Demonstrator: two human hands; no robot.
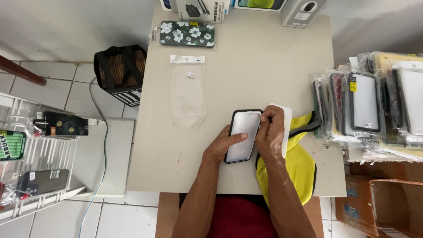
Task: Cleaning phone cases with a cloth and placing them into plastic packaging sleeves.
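Resting near the beige surface [273,66] edge, a black-rimmed phone with a white face [243,135] is steadied by the left hand [220,145]; the right hand [271,134] has its grip pinched on its right rim. Far off lie an empty clear sleeve [188,88] and a floral case package [187,34].

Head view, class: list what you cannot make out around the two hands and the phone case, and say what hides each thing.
- White sheet: mostly behind the right hand.
- Phone case: left edge under the left hand.
- Yellow cloth: partly under the right forearm.
- Boxes on the table: cut off by the top edge.
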